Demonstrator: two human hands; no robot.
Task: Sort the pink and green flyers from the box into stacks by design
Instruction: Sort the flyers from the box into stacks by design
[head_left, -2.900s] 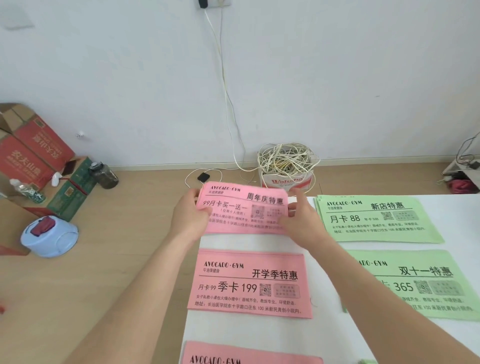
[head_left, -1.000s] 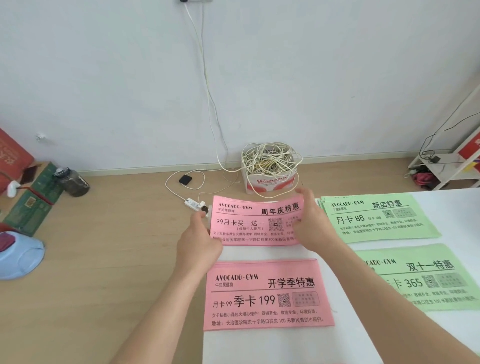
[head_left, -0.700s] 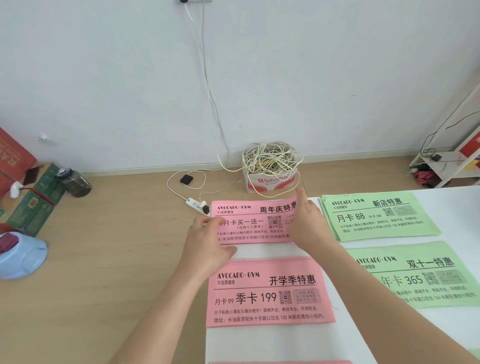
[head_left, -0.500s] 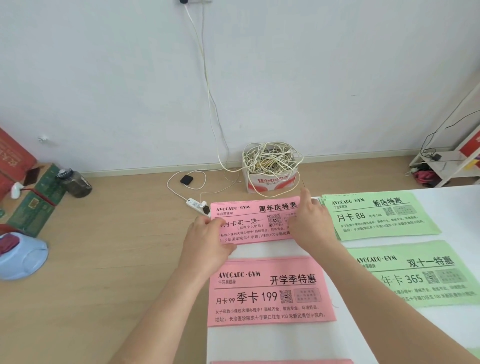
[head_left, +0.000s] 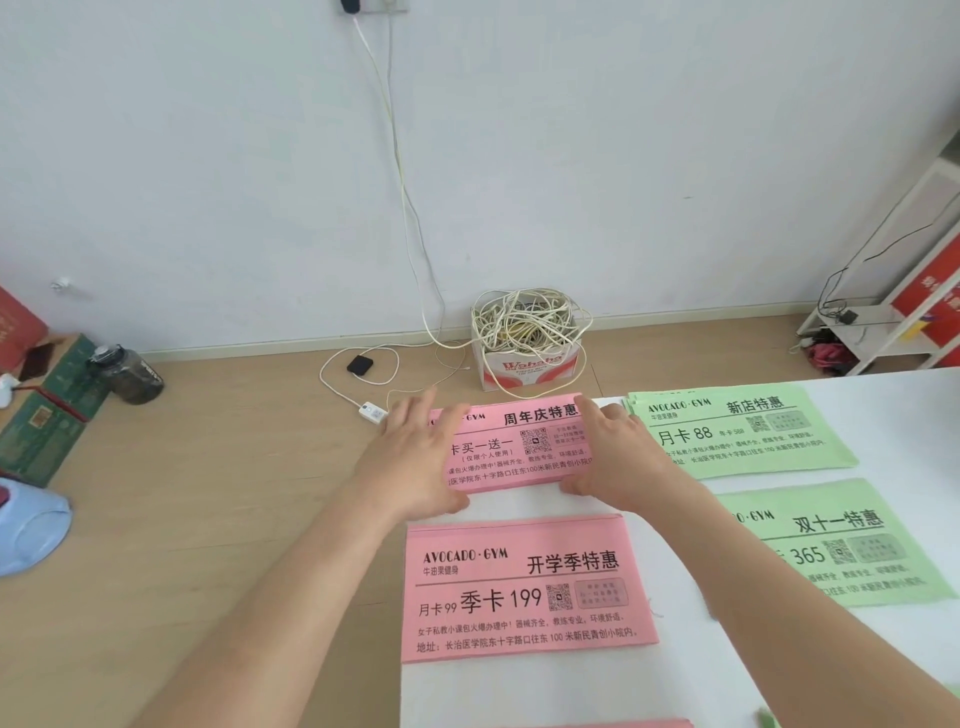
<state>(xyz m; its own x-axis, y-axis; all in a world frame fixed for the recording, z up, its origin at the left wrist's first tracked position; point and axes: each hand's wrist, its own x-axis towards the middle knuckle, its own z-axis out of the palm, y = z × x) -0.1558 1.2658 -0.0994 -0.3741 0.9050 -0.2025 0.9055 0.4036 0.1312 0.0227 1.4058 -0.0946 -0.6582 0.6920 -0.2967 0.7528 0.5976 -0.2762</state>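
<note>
Left hand (head_left: 415, 457) and right hand (head_left: 618, 457) were laid flat, fingers straight and loosely spread, on the short ends of the far pink stack (head_left: 519, 452), which was framed between them. A near pink stack (head_left: 524, 587) was seen just nearer than both wrists; two green stacks (head_left: 737, 431) were placed right of the right hand.

This is a plain, sparsely furnished room, more a small office or back room than a lived-in home. The white wall (head_left: 208, 156) is bare except for a socket (head_left: 371, 5), whose cord (head_left: 400, 171) drops to the wood-look floor (head_left: 208, 519). A carton (head_left: 524, 364) stuffed with tangled cables (head_left: 524, 322) stands against the skirting. A water bottle (head_left: 130, 371) and green boxes (head_left: 57, 405) sit on the floor left of the desk (head_left: 519, 691). A white rack (head_left: 883, 332) stands beyond its far right corner. Printed gym flyers (head_left: 524, 587) lie stacked on the desk.
</note>
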